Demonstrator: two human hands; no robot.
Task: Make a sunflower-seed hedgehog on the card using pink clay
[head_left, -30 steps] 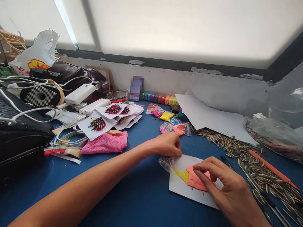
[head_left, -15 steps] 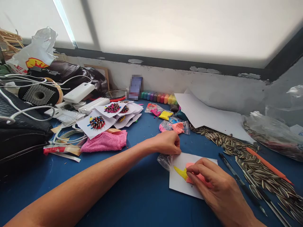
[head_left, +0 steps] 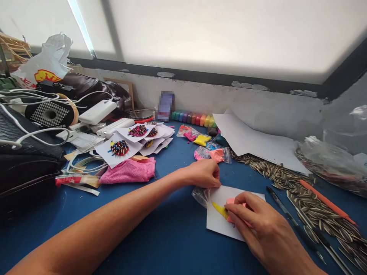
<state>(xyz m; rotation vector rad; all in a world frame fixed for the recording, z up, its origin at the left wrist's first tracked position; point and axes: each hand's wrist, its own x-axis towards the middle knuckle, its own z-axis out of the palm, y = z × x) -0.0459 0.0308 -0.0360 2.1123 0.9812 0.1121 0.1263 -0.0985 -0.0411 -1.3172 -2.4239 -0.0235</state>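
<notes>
On the blue desk [head_left: 160, 244], a white card [head_left: 218, 222] is carrying yellow clay [head_left: 219, 209] joined to salmon-pink clay [head_left: 230, 201]; the left hand [head_left: 204, 173], curling into a loose fist, is resting at its upper-left corner, any hold hidden. The right hand [head_left: 263, 223] is closing thumb and forefinger at the clays' junction, whether gripping any cannot be told, and is covering much of the pink. Clear plastic wrap [head_left: 200, 196] is crowding the card's left edge, while a black pen [head_left: 295, 223] and sunflower seeds [head_left: 323, 214] are lying to the right.
</notes>
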